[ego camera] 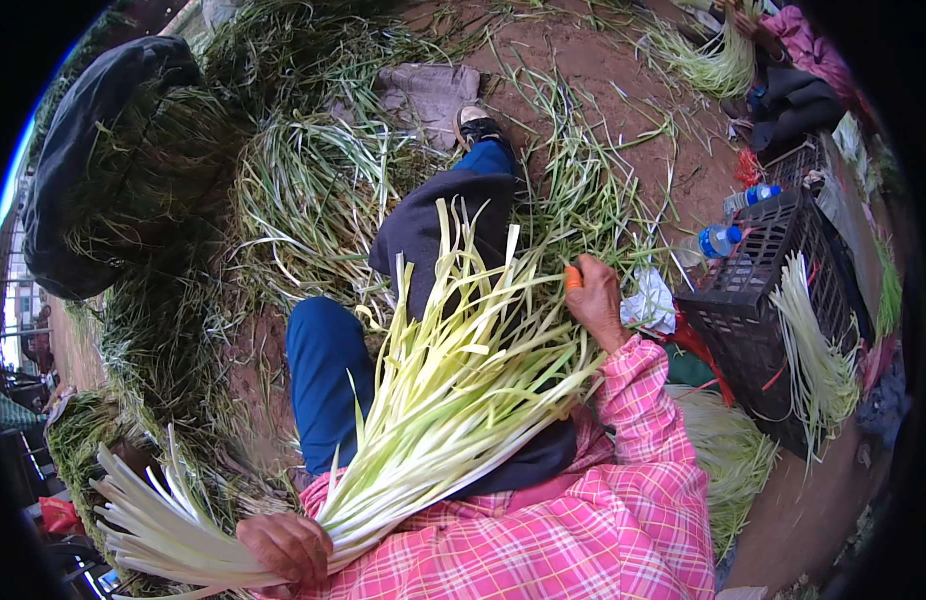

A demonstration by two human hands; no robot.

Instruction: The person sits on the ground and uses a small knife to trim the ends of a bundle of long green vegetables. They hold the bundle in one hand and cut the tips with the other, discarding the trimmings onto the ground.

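A large bundle of pale green-yellow leafy stalks (433,405), like blanched chives or garlic leaves, lies across my lap. My left hand (286,551) is closed around its white stalk ends at the lower left. At the right edge of the leaves is my right hand (594,296), with an orange covering on its thumb. A thin leaf reaches to that thumb, and the fingers are curled. Under the bundle is a dark cloth (433,217) over my legs.
Loose green leaves (313,195) cover the ground ahead. A black plastic crate (740,300) stands at the right, with stalks (815,360) on it and water bottles (718,240) beside it. A filled dark sack (65,187) is at the left. Another person's pink sleeve (804,45) shows at the upper right.
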